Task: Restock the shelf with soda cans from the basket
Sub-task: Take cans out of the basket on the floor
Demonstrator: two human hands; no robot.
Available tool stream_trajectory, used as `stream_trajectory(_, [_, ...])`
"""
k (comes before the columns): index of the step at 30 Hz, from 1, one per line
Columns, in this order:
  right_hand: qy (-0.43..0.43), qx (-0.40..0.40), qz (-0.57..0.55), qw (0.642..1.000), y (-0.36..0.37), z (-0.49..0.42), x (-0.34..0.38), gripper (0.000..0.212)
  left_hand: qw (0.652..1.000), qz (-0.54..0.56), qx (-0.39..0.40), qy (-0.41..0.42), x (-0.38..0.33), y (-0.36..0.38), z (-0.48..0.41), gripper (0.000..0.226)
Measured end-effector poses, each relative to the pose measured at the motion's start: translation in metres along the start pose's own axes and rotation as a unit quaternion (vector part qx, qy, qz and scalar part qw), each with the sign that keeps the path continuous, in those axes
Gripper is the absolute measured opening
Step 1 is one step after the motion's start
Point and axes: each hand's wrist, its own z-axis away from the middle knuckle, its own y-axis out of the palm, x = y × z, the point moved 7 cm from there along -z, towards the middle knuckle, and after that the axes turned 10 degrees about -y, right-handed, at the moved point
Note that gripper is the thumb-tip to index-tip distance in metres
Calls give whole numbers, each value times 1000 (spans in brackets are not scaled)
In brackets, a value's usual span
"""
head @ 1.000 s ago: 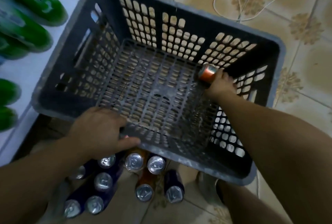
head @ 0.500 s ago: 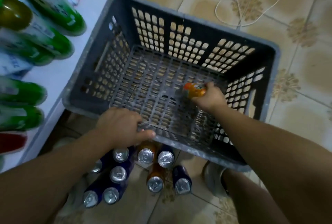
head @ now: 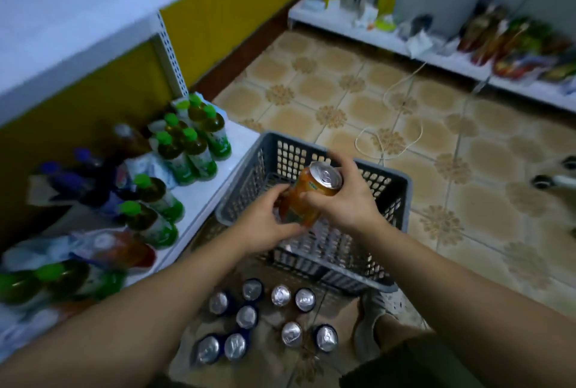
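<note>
Slippage is the chief worry at this moment. The orange soda can [head: 307, 200] is held tilted in mid-air above the grey plastic basket [head: 336, 275], lid end pointing far and right, with both hands on it. The left hand [head: 265, 225] grasps its lower body with curled fingers, and the right hand [head: 346, 203] wraps the upper part just below the rim. If this is a hand-over from one hand to the other, as it seems to me, one hand letting go before the other has a firm hold would drop the can into the basket or onto the tiled floor, and a dented or shaken can may spray when opened. A second risk lies near the person's feet, where a cluster of upright cans [head: 246, 316] stands on the floor between the basket's near wall and the shoe [head: 369, 322]. A shifted foot or a low-swung forearm would likely knock several over and send them rolling. The lower shelf [head: 240, 141] at left is crowded with green-capped bottles [head: 193, 151], and bare space shows only along its right edge, so a can set there in haste could topple a bottle or sit too close to the lip and fall. That part of the view is blurred, so I cannot tell how steadily the bottles stand. A white cord [head: 389, 141] loops on the floor beyond the basket, a possible snag should the basket be pushed away.
</note>
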Motion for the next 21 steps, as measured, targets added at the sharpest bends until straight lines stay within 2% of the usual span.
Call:
stream_trajectory(3, [-38,-4,-74,997,-1,14,70,85,997,68,-31,30,-33,-43,54,70])
stream_trajectory(7, [-105,-1,-168,980,5,36,160,71,986,126,-77,72,-65,-99,130,76])
stream_trajectory(11, [-146,-3,-260,955,25,61,238,61,964,225,-105,97,-81,-136,201,46])
stream_trajectory(13, [-147,19,-298,943,42,74,270,58,949,257,-144,115,-88,-151,233,43])
stream_trajectory(15, [-162,67,-256,951,65,89,300,66,937,259,-204,119,-87,-168,262,60])
stream_trajectory(17, [-188,106,-152,964,85,106,328,86,927,249,-251,122,-79,-186,289,64])
stream_trajectory(18, [-199,111,-119,967,93,112,340,89,925,244,-263,125,-73,-196,300,64])
stream_trajectory(21, [-233,139,-130,954,119,131,373,74,918,222,-300,130,-57,-224,340,66])
